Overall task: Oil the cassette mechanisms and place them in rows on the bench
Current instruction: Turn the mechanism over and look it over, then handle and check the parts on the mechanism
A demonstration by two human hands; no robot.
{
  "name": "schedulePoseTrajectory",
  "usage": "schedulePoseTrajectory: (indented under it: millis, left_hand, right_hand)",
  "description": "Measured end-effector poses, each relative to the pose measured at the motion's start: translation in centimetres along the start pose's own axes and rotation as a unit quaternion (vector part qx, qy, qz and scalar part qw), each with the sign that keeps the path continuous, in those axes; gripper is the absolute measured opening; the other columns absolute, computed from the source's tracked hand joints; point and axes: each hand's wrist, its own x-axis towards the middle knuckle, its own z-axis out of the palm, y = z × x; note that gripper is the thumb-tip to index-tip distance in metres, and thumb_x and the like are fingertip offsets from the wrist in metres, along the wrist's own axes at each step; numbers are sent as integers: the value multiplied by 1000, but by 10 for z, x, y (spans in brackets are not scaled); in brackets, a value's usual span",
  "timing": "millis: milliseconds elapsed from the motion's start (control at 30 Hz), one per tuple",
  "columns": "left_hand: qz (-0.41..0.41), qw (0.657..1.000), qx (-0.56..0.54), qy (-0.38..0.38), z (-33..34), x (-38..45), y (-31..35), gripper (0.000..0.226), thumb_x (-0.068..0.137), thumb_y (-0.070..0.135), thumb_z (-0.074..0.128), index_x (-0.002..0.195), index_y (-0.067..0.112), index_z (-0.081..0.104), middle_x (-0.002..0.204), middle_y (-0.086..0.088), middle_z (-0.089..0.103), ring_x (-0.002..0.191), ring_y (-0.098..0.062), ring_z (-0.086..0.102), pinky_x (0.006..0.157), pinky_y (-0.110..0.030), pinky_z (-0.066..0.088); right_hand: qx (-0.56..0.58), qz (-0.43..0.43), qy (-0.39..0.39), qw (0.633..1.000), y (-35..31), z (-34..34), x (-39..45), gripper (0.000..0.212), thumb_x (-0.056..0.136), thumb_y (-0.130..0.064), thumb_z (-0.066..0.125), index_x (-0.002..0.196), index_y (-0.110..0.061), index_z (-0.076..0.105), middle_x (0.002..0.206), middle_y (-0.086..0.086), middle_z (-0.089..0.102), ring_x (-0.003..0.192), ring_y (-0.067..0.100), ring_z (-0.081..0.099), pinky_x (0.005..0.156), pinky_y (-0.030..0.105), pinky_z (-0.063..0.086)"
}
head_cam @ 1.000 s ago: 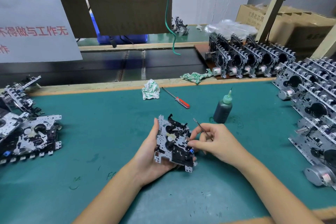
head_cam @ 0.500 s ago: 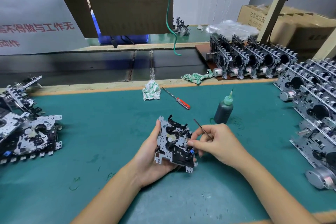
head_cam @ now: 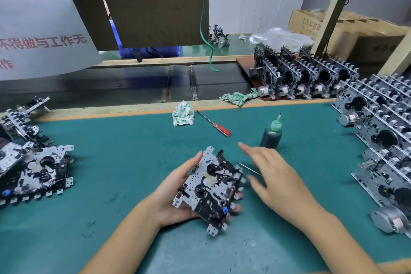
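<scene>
At the left edge of the frame, a loose pile of silver-and-black metal cassette mechanisms (head_cam: 33, 169) lies on the green bench mat (head_cam: 124, 151). At lower centre, the left hand (head_cam: 178, 196) cradles one silver perforated cassette mechanism (head_cam: 210, 189) above the mat, fingers curled round its edges. Just right, the right hand (head_cam: 278, 180) hovers with fingers spread, holding nothing, over a thin metal pick (head_cam: 248, 168) and near a dark oil bottle with a green nozzle (head_cam: 271, 133); rows of upright mechanisms (head_cam: 382, 140) fill the right edge.

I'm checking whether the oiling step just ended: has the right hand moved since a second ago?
Yes. The right hand has opened and lifted off the mechanism, shifting toward the oil bottle.
</scene>
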Motion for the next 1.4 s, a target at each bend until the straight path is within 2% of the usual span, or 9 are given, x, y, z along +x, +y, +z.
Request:
schedulePoseTrajectory:
  millis: [133,267,433,500,667,833,1100,1200,1400]
  left_hand:
    - [-44,997,62,27,3,1,7,64,71,65,65,105,12,74,112,-12,69,103,-24,66,93,-36,51]
    - [-54,986,124,93,-5,4,19,75,66,78,48,77,8,73,86,-11,68,83,-24,63,81,-32,53]
    - [26,975,155,156,-7,1,22,85,67,76,44,104,4,71,106,-17,70,83,-24,70,75,-33,58]
    - [71,914,296,269,0,-5,17,88,57,81,43,98,7,66,83,-11,72,61,-23,67,60,-30,56]
    - [100,605,688,389,14,-28,-12,96,50,97,5,60,13,51,54,-3,55,59,-19,55,55,-27,39]
    - [111,493,776,377,15,-31,-25,89,44,100,12,71,27,56,62,0,60,65,-16,55,56,-28,35]
    - [194,428,792,390,10,-22,-26,68,61,84,32,52,19,46,47,-2,52,47,-20,47,46,-26,22]
    - [259,436,768,391,12,-21,-26,60,61,77,41,42,21,37,36,2,46,33,-16,44,38,-20,19]
    - [233,481,755,381,5,-22,-29,64,53,87,34,48,24,24,53,4,54,53,-15,52,49,-27,25]
  right_hand:
    - [-77,-91,-91,989,-4,-1,-11,41,74,-35,58,110,-16,63,107,-5,61,107,17,55,109,39,34]
    - [-91,-96,-87,987,6,-3,-20,59,74,-72,43,90,-19,64,98,-10,61,100,10,55,108,30,26]
    - [-85,-115,34,989,12,0,-29,54,75,-71,47,76,-19,64,82,-13,60,83,5,46,90,26,35]
    - [-86,-118,49,988,13,3,-31,54,76,-70,46,76,-19,64,82,-13,60,81,6,47,85,24,36]
    - [-86,-104,77,988,10,8,-31,54,82,-67,40,74,-18,59,73,-10,55,73,8,40,71,22,33]
    - [-99,-88,91,987,4,12,-27,50,81,-63,44,64,-16,53,62,-8,47,58,17,48,64,26,31]
    - [-124,-87,106,983,7,14,-21,54,85,-63,37,62,-17,54,60,-8,47,57,17,48,64,24,27]
    - [-110,-89,108,984,7,14,-21,52,83,-62,40,62,-17,53,60,-8,47,59,15,44,63,23,26]
    - [-104,-79,99,986,5,18,-24,47,82,-60,44,64,-17,51,62,-9,43,58,15,43,63,23,24]
